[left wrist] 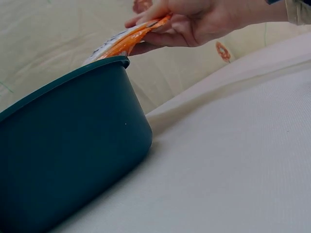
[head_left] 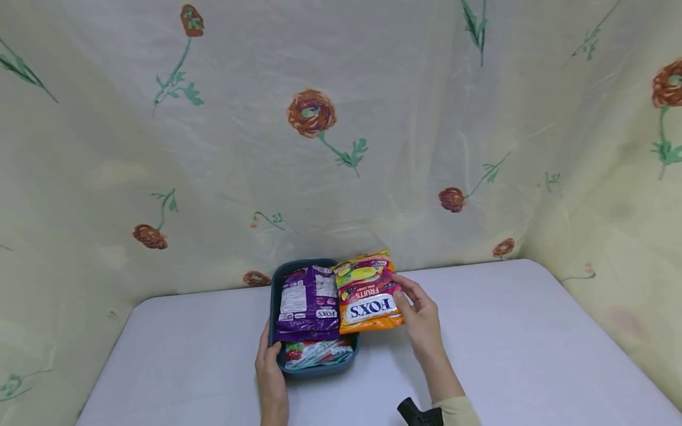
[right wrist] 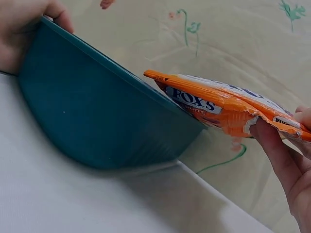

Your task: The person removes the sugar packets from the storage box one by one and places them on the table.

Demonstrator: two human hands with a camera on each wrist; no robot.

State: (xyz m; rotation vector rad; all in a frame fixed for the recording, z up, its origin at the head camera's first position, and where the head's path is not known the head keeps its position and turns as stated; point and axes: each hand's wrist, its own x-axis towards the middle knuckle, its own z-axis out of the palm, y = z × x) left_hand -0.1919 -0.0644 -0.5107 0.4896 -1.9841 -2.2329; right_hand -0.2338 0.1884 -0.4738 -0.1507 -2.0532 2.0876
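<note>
A dark teal plastic tub [head_left: 318, 374] stands on the table. My left hand [head_left: 270, 370] grips its left side, thumb over the rim; the right wrist view also shows those fingers [right wrist: 60, 17] at the rim. Between thumb and fingers, my right hand [head_left: 422, 319] pinches the right edge of an orange FOX'S fruits candy bag [head_left: 367, 290]. This bag is at rim height, partly over the tub's right side and partly beyond it. Inside the tub lie a purple FOX'S bag [head_left: 307, 302], label side up, and a red, green and white packet [head_left: 317, 353] nearer me.
The table is covered by a white cloth [head_left: 533, 355]. Behind it and at both sides hangs a cream curtain [head_left: 373, 207] with printed flowers, close to the tub's far end. A black strap-like piece [head_left: 421, 412] shows by my right sleeve [head_left: 458, 411].
</note>
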